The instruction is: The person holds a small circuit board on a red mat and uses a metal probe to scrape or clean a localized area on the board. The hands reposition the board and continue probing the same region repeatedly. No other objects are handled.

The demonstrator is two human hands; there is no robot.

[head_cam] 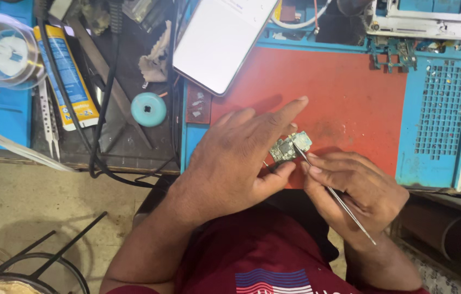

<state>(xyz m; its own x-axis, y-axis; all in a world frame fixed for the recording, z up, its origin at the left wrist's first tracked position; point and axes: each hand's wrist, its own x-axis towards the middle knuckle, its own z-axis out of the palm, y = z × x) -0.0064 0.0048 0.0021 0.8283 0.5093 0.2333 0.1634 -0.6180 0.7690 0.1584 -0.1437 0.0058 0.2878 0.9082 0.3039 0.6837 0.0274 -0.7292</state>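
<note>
Head view: circuit board (287, 147) pinched in left hand (236, 163)

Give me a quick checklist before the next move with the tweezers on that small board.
1. Board held: ok. The left hand pinches the small circuit board between thumb and fingers.
2. Tool grip: ok. The right hand holds the tweezers, tips at the board's edge.
3. Tip contact point: cannot tell. The spot is too small to make out.
4. Support: ok. Both hands sit over the red mat.
5. Phone clearance: ok. It lies at the mat's far corner, apart from the hands.
6. Loose bits: not ok. Small parts lie at the mat's left edge, near the left hand.
</note>
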